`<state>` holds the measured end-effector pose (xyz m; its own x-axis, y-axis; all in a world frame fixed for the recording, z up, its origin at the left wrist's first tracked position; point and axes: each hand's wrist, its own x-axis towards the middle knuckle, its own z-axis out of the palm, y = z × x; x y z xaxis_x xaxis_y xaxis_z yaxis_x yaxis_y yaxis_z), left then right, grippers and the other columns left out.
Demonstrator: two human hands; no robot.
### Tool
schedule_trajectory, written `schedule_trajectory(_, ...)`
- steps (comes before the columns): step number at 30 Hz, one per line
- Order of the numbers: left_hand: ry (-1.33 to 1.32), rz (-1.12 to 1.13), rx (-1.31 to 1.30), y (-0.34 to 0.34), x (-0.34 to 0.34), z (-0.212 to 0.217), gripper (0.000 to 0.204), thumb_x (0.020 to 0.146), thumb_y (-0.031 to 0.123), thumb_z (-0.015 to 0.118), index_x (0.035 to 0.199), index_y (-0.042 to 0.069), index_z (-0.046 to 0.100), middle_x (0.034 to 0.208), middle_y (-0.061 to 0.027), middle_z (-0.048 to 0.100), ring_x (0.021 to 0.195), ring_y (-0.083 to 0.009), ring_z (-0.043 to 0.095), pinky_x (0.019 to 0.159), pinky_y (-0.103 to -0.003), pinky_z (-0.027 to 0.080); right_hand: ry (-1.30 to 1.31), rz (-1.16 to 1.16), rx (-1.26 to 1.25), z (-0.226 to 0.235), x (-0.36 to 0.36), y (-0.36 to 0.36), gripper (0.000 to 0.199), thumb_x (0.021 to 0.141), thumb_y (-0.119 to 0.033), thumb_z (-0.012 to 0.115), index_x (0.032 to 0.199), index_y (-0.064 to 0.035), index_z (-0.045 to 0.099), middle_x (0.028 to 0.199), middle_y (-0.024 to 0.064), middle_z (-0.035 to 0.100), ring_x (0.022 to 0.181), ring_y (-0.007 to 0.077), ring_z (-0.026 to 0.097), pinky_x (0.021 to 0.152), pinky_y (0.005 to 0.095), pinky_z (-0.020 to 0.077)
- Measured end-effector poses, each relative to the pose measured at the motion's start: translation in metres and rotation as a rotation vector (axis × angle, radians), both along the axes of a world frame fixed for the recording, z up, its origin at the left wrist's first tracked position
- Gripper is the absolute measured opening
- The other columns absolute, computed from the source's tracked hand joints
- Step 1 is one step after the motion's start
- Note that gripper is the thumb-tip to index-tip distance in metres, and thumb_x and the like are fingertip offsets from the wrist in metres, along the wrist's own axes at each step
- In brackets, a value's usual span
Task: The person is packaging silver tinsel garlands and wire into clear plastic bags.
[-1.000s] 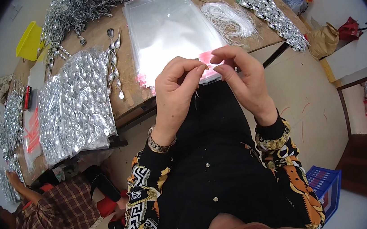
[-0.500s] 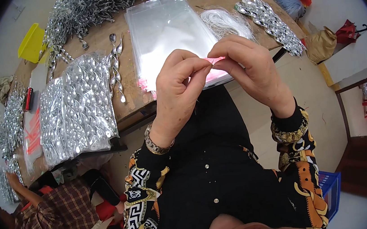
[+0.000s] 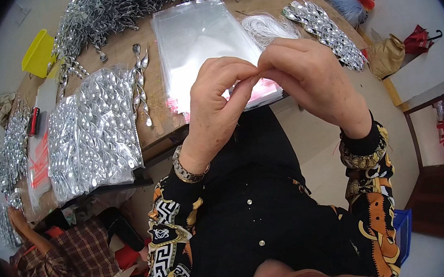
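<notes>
Both hands are raised over the near edge of a stack of clear plastic bags (image 3: 200, 40), their fingertips meeting. My left hand (image 3: 212, 98) pinches thumb against forefinger. Against it, my right hand (image 3: 316, 76) is closed too, its fingers curled over and hiding the thumb tip. Whatever lies between the fingertips is too small or hidden to name. Just beyond the right hand is a loose bundle of white string (image 3: 269, 28). Further right lies a group of silver twisted ornaments (image 3: 325, 31). Left of the bags are two loose silver twists (image 3: 140, 87).
Silver twists packed in clear bags (image 3: 103, 127) lie at the left of the wooden table (image 3: 159, 110). A large heap of silver twists (image 3: 125, 10) covers its far side, near a yellow tub (image 3: 38, 52). A co-worker in a plaid shirt (image 3: 71, 259) sits at lower left.
My right hand has shifted slightly right and rolled over, with its fingers now curled more tightly. The left hand stays almost in place, and the fingertips still meet.
</notes>
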<state>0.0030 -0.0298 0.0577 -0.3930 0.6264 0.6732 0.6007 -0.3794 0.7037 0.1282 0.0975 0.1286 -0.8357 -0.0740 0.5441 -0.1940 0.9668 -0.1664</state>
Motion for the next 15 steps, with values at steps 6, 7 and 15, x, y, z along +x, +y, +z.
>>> schedule_trajectory(6, -0.356, -0.251, -0.032, 0.006, -0.002, -0.015, 0.013, 0.089, 0.003, 0.057, 0.098, -0.002, 0.065, 0.091, -0.0076, 0.066, 0.084, -0.0152, 0.060, 0.077, -0.026, 0.047, -0.052, -0.015, -0.314, 0.001, 0.000, 0.007, 0.004, 0.083, 0.000, 0.060, 0.083, -0.0010, 0.057, 0.075, 0.0056, 0.058, 0.065, 0.0154, 0.055, 0.060, 0.0259, 0.0427)
schedule_trajectory(7, -0.421, -0.322, -0.032, 0.007, -0.002, -0.018, 0.015, 0.092, 0.003, 0.054, 0.101, -0.004, 0.063, 0.092, -0.0074, 0.065, 0.082, -0.0138, 0.060, 0.076, -0.024, 0.048, -0.096, -0.022, -0.438, 0.000, 0.001, 0.010, 0.003, 0.085, -0.001, 0.059, 0.083, -0.0005, 0.057, 0.075, 0.0037, 0.058, 0.065, 0.0116, 0.053, 0.060, 0.0237, 0.0419)
schedule_trajectory(15, -0.653, -0.322, -0.023, 0.017, -0.009, -0.036, 0.013, 0.091, 0.005, 0.057, 0.096, -0.005, 0.064, 0.080, -0.0046, 0.063, 0.072, -0.0092, 0.058, 0.068, -0.022, 0.047, -0.179, 0.026, -1.098, -0.023, -0.003, 0.029, 0.006, 0.091, -0.010, 0.056, 0.089, -0.0037, 0.056, 0.080, 0.0015, 0.060, 0.068, 0.0044, 0.050, 0.061, 0.0176, 0.0408)
